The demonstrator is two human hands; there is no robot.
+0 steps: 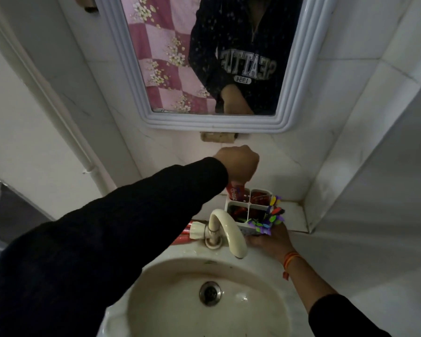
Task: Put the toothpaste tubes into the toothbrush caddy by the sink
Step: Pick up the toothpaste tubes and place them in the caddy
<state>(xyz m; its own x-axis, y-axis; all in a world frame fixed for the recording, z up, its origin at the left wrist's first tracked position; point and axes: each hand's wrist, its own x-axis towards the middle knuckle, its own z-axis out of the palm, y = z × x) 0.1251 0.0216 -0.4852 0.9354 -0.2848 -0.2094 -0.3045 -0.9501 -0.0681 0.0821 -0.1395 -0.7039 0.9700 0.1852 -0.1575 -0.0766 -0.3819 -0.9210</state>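
Head view over a wash basin. The left hand (pixel 237 164), closed in a fist around the upper end of a red toothpaste tube (pixel 236 192), holds it directly above the white toothbrush caddy (pixel 249 205). The tube's long axis runs nearly vertical, tilted slightly, and its lower end sits at or just inside the rear-left of the caddy's 4 compartments; how deep it has entered cannot be told, since the sleeve and fist cover much of it. The right hand (pixel 269 242) wraps the caddy's near lower wall from the front, fingers curled around it, steadying it on the ledge beside the cream faucet (pixel 226 229); a bunch of coloured toothbrush heads (pixel 271 216) sticks out of the caddy's right side just above that hand. Red items already show in the other 3 compartments, though what they are is unclear. More red tube-like shapes (pixel 184 233) lie on the ledge behind the faucet, left of the caddy, partly hidden by the left sleeve, and nearer the left hand than the right. The controlling relation is vertical: tube above the compartment, axis in line with its opening, so the insertion would call for a straight downward push and then release. The sink (pixel 156 288) lies below, with the mirror (pixel 136 88) on the wall above.
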